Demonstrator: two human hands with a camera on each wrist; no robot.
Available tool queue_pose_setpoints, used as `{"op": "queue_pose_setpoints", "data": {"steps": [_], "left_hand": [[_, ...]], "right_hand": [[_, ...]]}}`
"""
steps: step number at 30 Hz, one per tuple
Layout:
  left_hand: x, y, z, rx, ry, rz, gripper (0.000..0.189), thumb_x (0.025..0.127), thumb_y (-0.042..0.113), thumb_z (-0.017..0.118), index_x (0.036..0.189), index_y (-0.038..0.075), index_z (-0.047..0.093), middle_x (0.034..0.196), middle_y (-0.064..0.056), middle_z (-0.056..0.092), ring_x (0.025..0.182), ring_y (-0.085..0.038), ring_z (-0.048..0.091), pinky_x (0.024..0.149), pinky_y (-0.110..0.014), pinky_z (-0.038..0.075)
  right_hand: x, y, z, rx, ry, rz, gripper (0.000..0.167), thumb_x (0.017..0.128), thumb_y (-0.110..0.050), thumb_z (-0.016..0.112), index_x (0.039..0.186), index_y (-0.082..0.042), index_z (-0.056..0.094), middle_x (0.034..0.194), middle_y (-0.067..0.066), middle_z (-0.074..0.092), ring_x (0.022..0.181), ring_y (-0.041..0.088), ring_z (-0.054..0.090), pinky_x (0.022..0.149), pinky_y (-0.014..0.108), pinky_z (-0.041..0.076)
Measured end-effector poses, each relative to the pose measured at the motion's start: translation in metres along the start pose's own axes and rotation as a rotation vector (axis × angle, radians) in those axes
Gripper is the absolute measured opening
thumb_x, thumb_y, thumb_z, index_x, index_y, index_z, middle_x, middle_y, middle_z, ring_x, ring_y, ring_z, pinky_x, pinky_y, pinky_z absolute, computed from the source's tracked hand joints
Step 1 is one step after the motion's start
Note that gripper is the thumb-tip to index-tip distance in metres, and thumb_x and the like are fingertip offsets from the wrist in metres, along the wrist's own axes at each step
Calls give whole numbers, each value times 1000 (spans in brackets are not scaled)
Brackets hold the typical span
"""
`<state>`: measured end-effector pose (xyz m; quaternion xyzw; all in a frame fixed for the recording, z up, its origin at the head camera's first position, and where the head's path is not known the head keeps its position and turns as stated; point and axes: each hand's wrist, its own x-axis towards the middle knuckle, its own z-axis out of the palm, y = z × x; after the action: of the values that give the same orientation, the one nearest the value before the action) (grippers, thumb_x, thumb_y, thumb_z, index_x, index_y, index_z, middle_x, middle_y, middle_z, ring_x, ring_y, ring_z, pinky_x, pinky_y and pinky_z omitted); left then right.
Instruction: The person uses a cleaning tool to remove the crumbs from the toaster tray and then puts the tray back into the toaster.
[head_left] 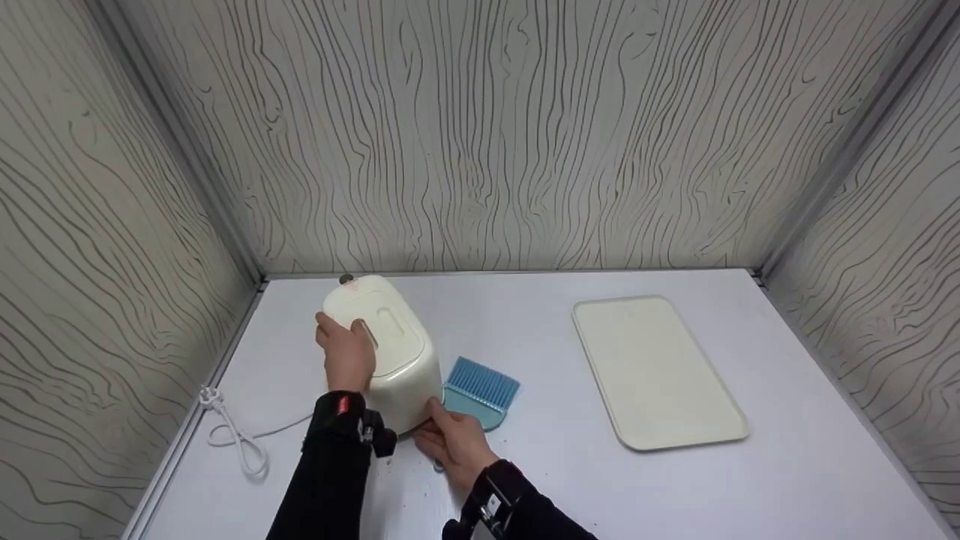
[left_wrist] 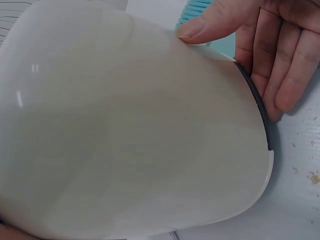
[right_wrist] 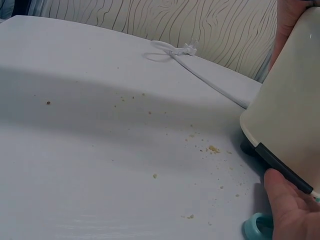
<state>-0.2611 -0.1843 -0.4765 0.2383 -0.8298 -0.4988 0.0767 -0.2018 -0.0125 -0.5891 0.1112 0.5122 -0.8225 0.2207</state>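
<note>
A cream toaster [head_left: 405, 394] with a lid on top stands at the left of the table. My left hand [head_left: 347, 356] grips its upper left side, the thumb over the lid. Low on the near end, my right hand [head_left: 457, 446] touches the toaster; in the left wrist view its thumb rests on the wall and its fairly straight fingers lie against a dark strip [left_wrist: 256, 102] along the bottom edge. A blue brush [head_left: 484, 386] lies just right of the toaster, its handle partly hidden by the right hand; the ring end [right_wrist: 257, 227] shows in the right wrist view.
Yellowish crumbs [right_wrist: 213, 149] are scattered on the white table before the toaster. A white cord with a plug [head_left: 212, 396] lies at the left edge. At the right lies a cream rectangular tray [head_left: 660, 371]. Wood-patterned walls [head_left: 480, 135] enclose the table at the back and sides.
</note>
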Motion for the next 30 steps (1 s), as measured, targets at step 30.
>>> {"op": "queue_pose_setpoints", "data": {"steps": [30], "left_hand": [[2, -3, 2, 32, 31, 41, 71, 109, 23, 31, 157, -9, -11, 162, -36, 5, 125, -62, 45, 106, -63, 40]], "right_hand": [[4, 6, 0, -56, 42, 19, 48, 102, -39, 64, 104, 8, 66, 91, 16, 75, 86, 21, 76, 90, 39, 59]]}}
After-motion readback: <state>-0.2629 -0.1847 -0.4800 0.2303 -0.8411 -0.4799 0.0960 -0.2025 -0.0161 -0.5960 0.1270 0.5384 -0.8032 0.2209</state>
